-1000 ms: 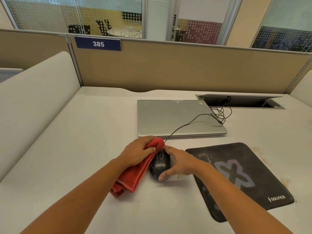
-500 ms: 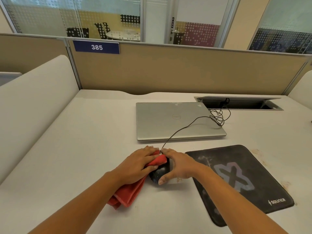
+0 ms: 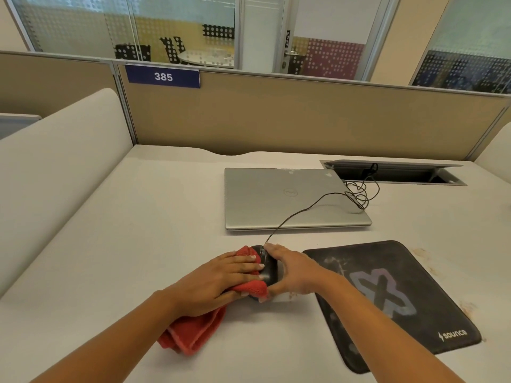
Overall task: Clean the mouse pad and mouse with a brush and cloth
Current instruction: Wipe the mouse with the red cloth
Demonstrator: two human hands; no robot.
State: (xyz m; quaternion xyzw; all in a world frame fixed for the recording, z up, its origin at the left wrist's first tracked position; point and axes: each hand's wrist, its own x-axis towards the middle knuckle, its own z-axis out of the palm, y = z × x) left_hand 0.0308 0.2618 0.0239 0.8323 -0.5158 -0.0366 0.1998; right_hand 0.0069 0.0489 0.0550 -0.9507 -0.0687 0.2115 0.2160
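A black wired mouse (image 3: 269,269) sits on the white desk, just left of a black mouse pad (image 3: 392,297) that carries whitish dust smears and a pale logo. My right hand (image 3: 293,272) grips the mouse from its right side. My left hand (image 3: 221,280) presses a red cloth (image 3: 190,333) flat against the mouse's left side and top; most of the mouse is hidden under cloth and fingers. The cloth's loose end trails toward me under my left wrist. No brush is in view.
A closed silver laptop (image 3: 290,197) lies behind the mouse, with the mouse cable (image 3: 356,194) running over it into an open cable hatch (image 3: 392,172). Tan partition panels (image 3: 304,120) wall the desk's far side. Brownish stains (image 3: 425,258) mark the desk right of the pad.
My left hand has slid the red cloth further over the mouse, covering more of its top. My right hand has kept its grip on the mouse.
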